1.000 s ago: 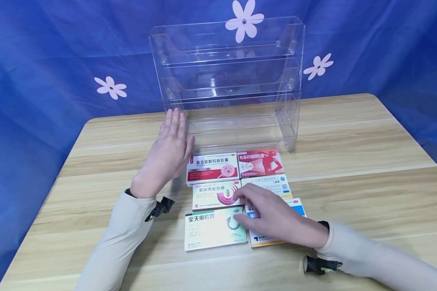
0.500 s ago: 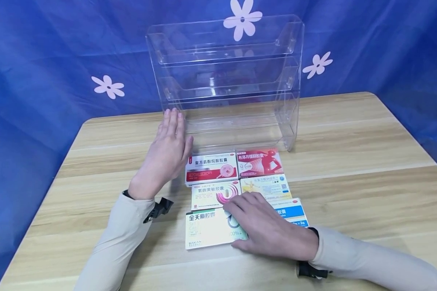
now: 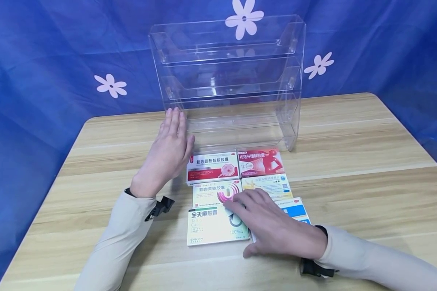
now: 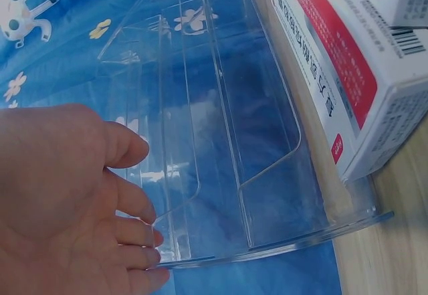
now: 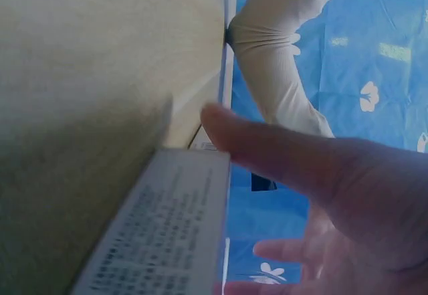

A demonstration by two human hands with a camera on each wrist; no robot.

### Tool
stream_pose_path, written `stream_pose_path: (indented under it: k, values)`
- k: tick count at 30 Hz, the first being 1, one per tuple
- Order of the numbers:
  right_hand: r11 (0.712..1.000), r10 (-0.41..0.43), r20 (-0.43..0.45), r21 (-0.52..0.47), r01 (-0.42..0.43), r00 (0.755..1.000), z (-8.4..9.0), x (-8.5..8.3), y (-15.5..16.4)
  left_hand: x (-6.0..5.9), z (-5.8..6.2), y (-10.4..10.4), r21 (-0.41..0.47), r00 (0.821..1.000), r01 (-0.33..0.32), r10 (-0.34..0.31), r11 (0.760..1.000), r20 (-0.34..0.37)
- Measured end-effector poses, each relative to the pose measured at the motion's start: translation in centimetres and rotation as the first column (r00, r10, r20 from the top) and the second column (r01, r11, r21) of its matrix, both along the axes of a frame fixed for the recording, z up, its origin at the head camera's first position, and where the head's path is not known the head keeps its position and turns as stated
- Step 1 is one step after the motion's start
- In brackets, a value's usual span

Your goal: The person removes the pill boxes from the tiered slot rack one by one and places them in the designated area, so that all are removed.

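My left hand [image 3: 164, 155] lies with straight fingers along the left side of a clear tiered plastic rack [image 3: 225, 97]; in the left wrist view its fingertips meet the rack's edge. Six-pack style rows of medicine boxes lie flat before the rack. My right hand [image 3: 276, 226] spreads over the nearest row, its fingertips at the right end of a pale green capsule box [image 3: 211, 230] and its palm covering much of a blue-and-white box [image 3: 298, 208]. Its thumb hangs near that box's front edge. In the right wrist view the thumb [image 5: 267, 148] is beside a white box end [image 5: 160, 221] with fine print.
Behind the green box lie a white box with a pink swirl [image 3: 209, 194] and a white-and-yellow box [image 3: 271, 186]. Farther back, a red-and-white box [image 3: 213, 167] and a red box [image 3: 262, 165] sit close to the rack's front. A blue flowered curtain [image 3: 58, 40] hangs behind the table.
My right hand has come down toward the front of the nearest boxes, then shifted slightly right. The green box has slid a little back and right. My left hand stays at the rack.
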State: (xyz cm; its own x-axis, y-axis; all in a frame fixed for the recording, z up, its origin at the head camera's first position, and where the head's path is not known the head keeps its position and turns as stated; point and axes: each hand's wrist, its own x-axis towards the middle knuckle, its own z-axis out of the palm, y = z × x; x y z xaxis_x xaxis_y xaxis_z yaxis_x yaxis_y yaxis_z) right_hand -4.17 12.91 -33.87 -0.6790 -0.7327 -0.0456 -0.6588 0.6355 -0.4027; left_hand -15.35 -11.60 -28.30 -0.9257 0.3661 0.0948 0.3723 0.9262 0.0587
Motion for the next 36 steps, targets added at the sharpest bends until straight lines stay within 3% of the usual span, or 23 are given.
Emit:
stream_pose_path:
  k: [8, 13, 17, 25, 36]
  values:
    - [0.993, 0.094, 0.082, 0.059, -0.099, 0.992, 0.9, 0.0, 1.2, -0.1, 0.0, 0.2, -0.002, 1.0, -0.01, 0.01, 1.0, 0.011]
    - [0.986, 0.062, 0.154, 0.144, -0.084, 0.986, 1.2, -0.5, 2.2, -0.3, 0.1, 0.3, -0.014, 1.0, -0.003, 0.003, 1.0, 0.012]
    - [0.988, 0.002, 0.132, 0.152, -0.023, 0.991, 0.9, -0.8, 2.5, -0.3, 0.1, 0.1, -0.015, 1.0, -0.003, 0.003, 1.0, 0.009]
    - [0.994, -0.029, 0.051, 0.106, 0.023, 0.998, 0.5, -0.7, 2.2, -0.2, -0.1, -0.2, -0.007, 1.0, -0.014, 0.014, 1.0, 0.005]
    - [0.998, -0.031, 0.084, 0.061, 0.026, 0.996, 0.5, -0.7, 1.9, -0.2, -0.1, -0.1, 0.003, 1.0, -0.003, 0.003, 1.0, -0.005]
